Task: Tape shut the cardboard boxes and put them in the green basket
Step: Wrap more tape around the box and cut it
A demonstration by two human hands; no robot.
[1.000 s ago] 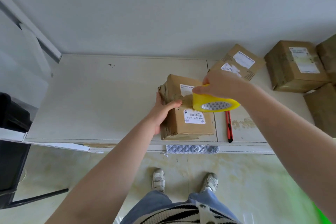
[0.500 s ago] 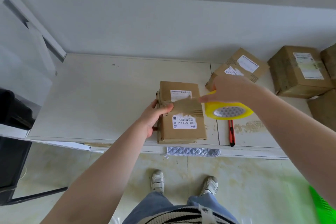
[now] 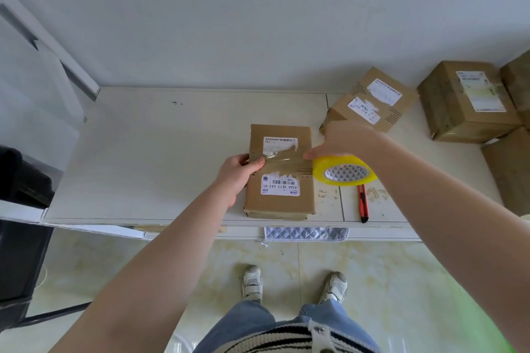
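A second ago the flat brown cardboard box was tilted up under the left hand; it now lies flat on the white table. The right hand has carried the yellow roll of clear tape from over the box top out past its right edge, and a strip of tape now spans from the left thumb to the roll.

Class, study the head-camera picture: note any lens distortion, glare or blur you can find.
Head view: wide-angle bending bows the table edge; soft glare glints on the clear tape across the box; a blurred green smear fills the lower right corner; overall lighting is even.
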